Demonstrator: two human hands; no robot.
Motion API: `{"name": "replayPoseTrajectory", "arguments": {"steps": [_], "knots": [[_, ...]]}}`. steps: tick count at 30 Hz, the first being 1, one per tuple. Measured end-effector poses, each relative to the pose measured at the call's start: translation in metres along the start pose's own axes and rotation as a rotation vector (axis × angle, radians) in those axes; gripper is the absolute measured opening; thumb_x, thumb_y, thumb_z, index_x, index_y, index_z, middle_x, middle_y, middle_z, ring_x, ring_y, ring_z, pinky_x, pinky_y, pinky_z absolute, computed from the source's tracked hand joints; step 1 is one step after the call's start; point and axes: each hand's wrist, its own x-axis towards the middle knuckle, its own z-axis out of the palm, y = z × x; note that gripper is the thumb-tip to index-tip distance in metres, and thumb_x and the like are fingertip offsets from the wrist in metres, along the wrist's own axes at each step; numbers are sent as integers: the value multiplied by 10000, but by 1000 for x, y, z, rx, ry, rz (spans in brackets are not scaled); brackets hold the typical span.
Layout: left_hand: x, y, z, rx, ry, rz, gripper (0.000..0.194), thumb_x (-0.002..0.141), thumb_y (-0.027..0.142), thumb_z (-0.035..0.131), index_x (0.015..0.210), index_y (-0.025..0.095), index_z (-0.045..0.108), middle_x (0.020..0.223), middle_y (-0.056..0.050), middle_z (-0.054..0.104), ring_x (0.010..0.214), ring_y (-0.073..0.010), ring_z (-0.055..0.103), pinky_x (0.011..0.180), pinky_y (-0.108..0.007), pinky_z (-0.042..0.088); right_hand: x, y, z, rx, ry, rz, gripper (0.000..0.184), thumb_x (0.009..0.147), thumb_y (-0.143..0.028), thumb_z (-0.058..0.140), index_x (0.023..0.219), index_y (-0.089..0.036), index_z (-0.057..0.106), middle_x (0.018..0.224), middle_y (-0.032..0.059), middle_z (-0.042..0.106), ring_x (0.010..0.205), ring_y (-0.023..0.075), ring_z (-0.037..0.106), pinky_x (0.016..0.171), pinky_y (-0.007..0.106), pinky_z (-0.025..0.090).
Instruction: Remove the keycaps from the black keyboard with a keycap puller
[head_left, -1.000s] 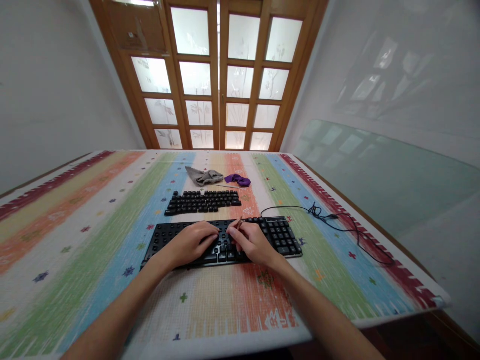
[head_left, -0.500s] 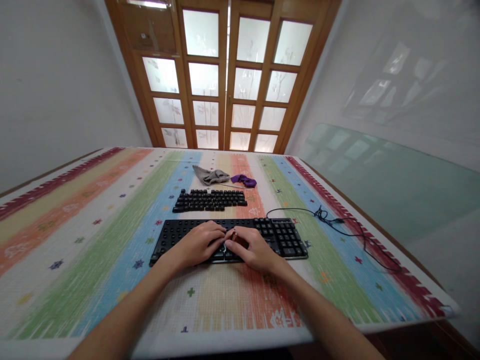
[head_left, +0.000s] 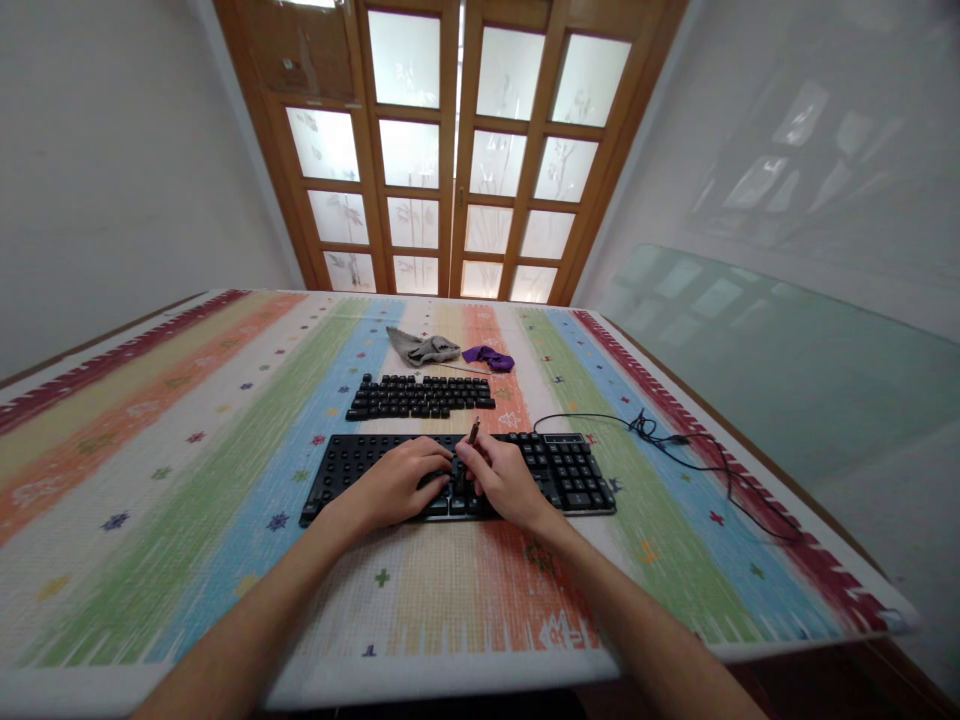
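The keyboard (head_left: pixel 574 475) is lying at the desk's (head_left: pixel 225 480) six o'clock, with the left hand (head_left: pixel 409 481) resting on it; whether that hand is gripping anything I cannot tell. At its three o'clock, the right hand (head_left: pixel 504 483) is clamping a slim brown tool (head_left: pixel 474 432). Loose keys (head_left: pixel 416 397) are sitting at the hands' eleven o'clock, with a grey cloth (head_left: pixel 426 348) lying beyond.

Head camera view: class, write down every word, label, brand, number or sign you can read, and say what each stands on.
None can be read.
Keyboard: any key markings are too small and blurred.
Loose keycaps: any markings are likewise too small.
Brown tool in the right hand: no lettering can be made out.
Tablecloth: printed motifs such as crosses, but no readable words.
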Motion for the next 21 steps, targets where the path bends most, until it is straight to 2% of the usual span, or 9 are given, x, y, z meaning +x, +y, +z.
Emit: {"name": "replayPoseTrajectory", "arguments": {"steps": [3,6,11,14,17,21], "knots": [[1,0,-1,-9,-7,0,202,926,194,520,981,169,713,1086,-108,689,1027,-218,637,940,-373,521,1,6,-4,53,100,78,400,948,-540,489,745,-196,507,554,-25,556,416,103,502,453,220,383],[1,0,-1,-31,-4,-19,207,931,205,515,1026,173,696,1086,-104,691,1037,-222,634,949,-388,516,1,7,-11,152,95,114,431,912,-584,516,757,-183,532,558,-22,561,393,96,491,422,220,369],[0,4,-3,-119,43,-128,363,862,227,604,1223,191,610,1168,-104,674,1059,-237,625,953,-406,506,-4,2,-15,307,70,81,449,899,-607,523,872,-163,586,622,-12,576,426,95,509,403,213,361],[2,8,-5,-222,27,-223,453,845,283,642,1287,203,576,1185,-93,679,978,-225,643,879,-377,522,-7,-1,-13,367,66,47,440,905,-594,530,947,-161,595,661,-11,576,440,93,511,418,216,384],[6,11,-6,-364,25,-311,482,857,371,657,1302,203,574,1089,-70,711,863,-196,648,789,-335,523,-8,-2,-14,373,67,8,428,916,-582,523,967,-163,597,656,-18,557,444,92,498,425,219,386],[9,13,-5,-552,55,-346,452,846,382,683,1245,182,610,1033,-70,724,889,-190,659,775,-310,519,-10,-3,-16,346,51,-21,425,933,-569,500,959,-158,606,642,-22,539,443,88,485,421,215,370]]}}
